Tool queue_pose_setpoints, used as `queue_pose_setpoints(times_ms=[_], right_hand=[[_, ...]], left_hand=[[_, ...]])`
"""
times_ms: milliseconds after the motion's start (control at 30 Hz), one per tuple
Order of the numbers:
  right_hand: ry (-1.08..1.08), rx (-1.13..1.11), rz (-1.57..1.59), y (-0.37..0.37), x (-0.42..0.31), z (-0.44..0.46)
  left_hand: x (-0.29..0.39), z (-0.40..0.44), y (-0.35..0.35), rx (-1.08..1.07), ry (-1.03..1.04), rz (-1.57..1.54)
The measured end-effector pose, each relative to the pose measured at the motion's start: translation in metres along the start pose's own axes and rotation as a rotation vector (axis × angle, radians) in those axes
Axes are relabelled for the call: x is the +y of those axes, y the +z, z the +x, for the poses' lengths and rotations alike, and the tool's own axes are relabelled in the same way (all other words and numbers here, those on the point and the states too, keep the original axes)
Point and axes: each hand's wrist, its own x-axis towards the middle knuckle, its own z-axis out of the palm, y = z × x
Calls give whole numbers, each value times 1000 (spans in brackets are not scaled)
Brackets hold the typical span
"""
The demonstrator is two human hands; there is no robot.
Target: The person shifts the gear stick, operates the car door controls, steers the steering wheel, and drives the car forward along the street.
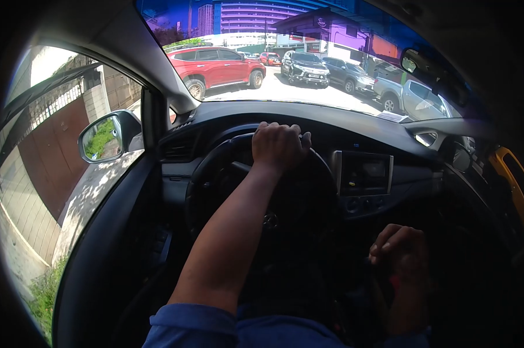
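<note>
At the top of the black steering wheel (193, 188), my left hand (278, 145) is closed over the rim, its forearm crossing in front of the wheel. My right hand (399, 249) is low on the right, beside the centre of the car, with its fingers curled. It is in deep shadow, and what lies under the fingers is too dark to make out. Between and above the two hands, a screen with a silver frame (365, 174) is set in the dashboard (308, 112).
Through the windshield show a red SUV (218, 68), a dark SUV (306, 69), a grey car (349, 74) and a silver pickup (413, 95). A side mirror (102, 139) stands outside the left window, with a wall and brown gate (56, 156) beyond.
</note>
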Motion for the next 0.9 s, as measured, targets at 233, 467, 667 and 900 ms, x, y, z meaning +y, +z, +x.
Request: queue_pose_setpoints(times_ms=[233, 467, 667, 900], right_hand=[[806, -8, -1568, -104, 171, -102], [804, 322, -1589, -125, 230, -131], [566, 390, -1591, -148, 251, -149], [524, 489, -1576, -143, 250, -149]], left_hand=[[-2, -2, -1, -2, -6, 13], [-2, 1, 0, -13, 0, -6], [0, 0, -2, -26, -6, -5], [-1, 1, -2, -61, -13, -13]])
